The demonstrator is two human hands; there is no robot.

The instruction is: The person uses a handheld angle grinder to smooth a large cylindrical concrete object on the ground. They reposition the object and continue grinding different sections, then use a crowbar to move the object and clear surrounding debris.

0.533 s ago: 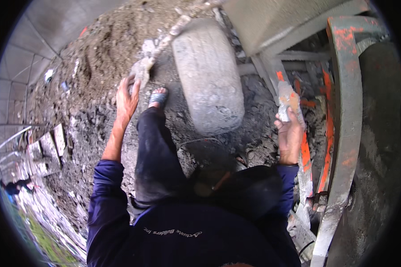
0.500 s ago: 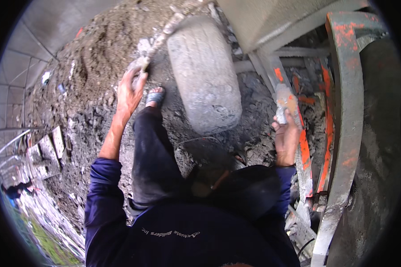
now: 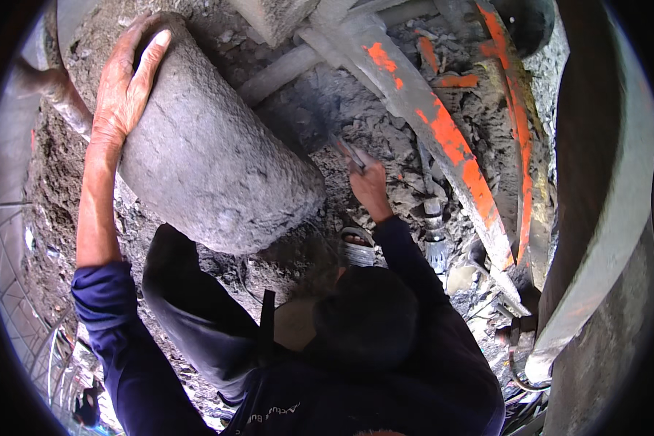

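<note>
My left hand [image 3: 126, 97] grips the upper end of a large grey, rough, rounded concrete block [image 3: 209, 156], its fingers curled over the top and thumb apart. My right hand [image 3: 369, 179] is closed on a narrow grey tool [image 3: 351, 152], low beside the block's right side, its tip at the dark, rubbly hollow. A crusted pole or pipe [image 3: 67, 98] lies behind my left hand. My sandaled foot [image 3: 357, 245] shows below my right hand.
Orange-smeared steel beams [image 3: 453, 145] run diagonally at the right, with another grey member [image 3: 588, 261] at the far right. A grey cross-piece [image 3: 280, 76] lies above the hollow. Rough dirt and rubble [image 3: 54, 174] surround the block; a gridded surface [image 3: 11, 265] is at the far left.
The view has shifted and turned. My left hand has moved onto the concrete block's top; my right hand has left the steel beam's side and dropped beside the block, still holding something.
</note>
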